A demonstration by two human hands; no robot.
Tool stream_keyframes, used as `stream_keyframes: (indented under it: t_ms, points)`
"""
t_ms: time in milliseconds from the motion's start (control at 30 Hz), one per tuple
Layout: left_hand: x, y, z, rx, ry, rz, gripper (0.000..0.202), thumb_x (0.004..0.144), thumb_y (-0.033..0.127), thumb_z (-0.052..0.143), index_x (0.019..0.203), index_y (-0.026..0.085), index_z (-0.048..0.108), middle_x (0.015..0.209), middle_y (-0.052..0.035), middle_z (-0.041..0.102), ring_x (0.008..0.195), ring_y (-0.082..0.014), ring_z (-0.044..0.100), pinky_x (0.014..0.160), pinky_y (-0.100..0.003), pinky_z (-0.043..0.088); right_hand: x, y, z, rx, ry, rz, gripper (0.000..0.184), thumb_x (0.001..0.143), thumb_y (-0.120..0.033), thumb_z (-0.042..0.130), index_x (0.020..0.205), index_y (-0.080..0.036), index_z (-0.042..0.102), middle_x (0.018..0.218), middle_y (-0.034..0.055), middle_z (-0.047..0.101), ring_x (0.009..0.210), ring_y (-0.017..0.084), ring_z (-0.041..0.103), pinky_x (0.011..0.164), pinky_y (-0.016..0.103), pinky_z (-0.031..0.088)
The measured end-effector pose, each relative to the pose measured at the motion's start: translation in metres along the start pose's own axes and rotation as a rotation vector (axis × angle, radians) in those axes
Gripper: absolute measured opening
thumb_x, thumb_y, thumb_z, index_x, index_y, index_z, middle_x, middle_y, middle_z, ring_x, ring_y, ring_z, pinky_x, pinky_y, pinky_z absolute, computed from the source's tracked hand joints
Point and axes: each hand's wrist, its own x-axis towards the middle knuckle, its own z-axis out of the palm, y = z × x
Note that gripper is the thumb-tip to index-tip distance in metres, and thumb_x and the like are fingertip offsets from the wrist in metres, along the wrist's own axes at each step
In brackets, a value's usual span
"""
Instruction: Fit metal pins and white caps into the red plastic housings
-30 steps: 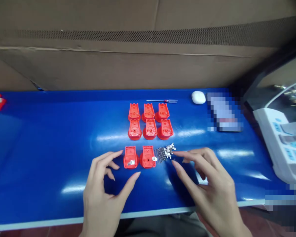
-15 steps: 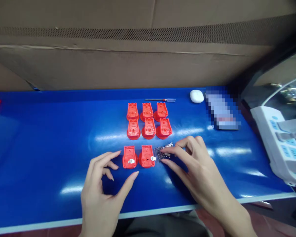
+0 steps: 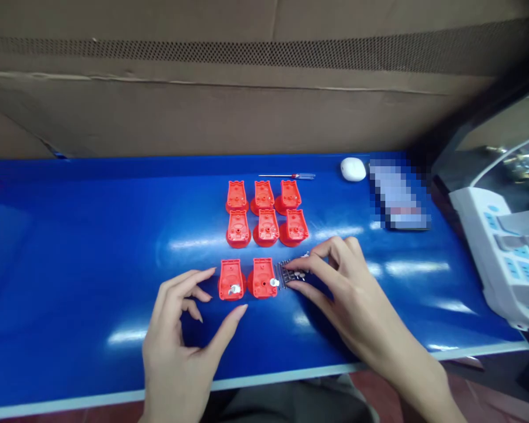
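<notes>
Two red plastic housings stand side by side in the front row, the left housing [image 3: 231, 273] and the right housing [image 3: 263, 270]. Each carries a small white piece near its lower end. My left hand [image 3: 185, 335] curves around the left housing's near corner, thumb and fingers spread, holding nothing. Beside the right housing lies a row of thin metal pins [image 3: 280, 276]. My right hand [image 3: 348, 294] has its index finger and thumb closed on the ends of some of these pins. Small whitish metal bits [image 3: 300, 274] lie partly hidden under its fingers.
Behind stand two rows of similar red housings [image 3: 267, 229]. Farther back are a screwdriver [image 3: 286, 176], a white rounded case [image 3: 353, 169] and a blurred phone-shaped object [image 3: 399, 197]. A white power strip [image 3: 498, 252] is at the right. Cardboard [image 3: 229, 117] walls the blue table's back.
My right hand has shifted very slightly at the metal pins, its fingers still on them. My left hand keeps its pose. The view has tilted a little.
</notes>
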Motion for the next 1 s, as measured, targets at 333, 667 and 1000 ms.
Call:
stream_keyframes:
  t_ms: [333,667,1000]
  points:
    - [0.001,0.000,0.000,-0.002,0.000,0.005,0.049,0.090,0.043,0.094,0.133,0.033,0.074,0.122,-0.0025,0.067,0.089,-0.0186,0.062,0.082,-0.035,0.056,0.001,0.000,0.001,0.055,-0.013,0.017,0.018,0.113,-0.027,0.063,0.130,-0.028,0.070,0.120,0.0088,0.059,0.115,0.028,0.054,0.098,0.044,0.055]
    - [-0.005,0.001,-0.003,-0.163,0.073,0.033,0.051,0.087,0.030,0.095,0.133,0.029,0.072,0.120,-0.0034,0.068,0.090,-0.0183,0.061,0.081,-0.034,0.055,-0.001,-0.001,-0.002,0.080,0.083,0.020,0.016,0.112,-0.029,0.066,0.128,-0.030,0.069,0.113,0.0070,0.059,0.107,0.027,0.054,0.094,0.044,0.053]
    - [-0.002,0.002,-0.002,-0.161,0.050,0.025,0.050,0.088,0.027,0.094,0.133,0.030,0.071,0.122,-0.0033,0.068,0.093,-0.0184,0.062,0.083,-0.033,0.055,-0.010,-0.008,0.011,0.013,0.175,0.081,0.020,0.109,-0.036,0.073,0.126,-0.027,0.070,0.109,0.0074,0.060,0.102,0.028,0.055,0.090,0.046,0.051]
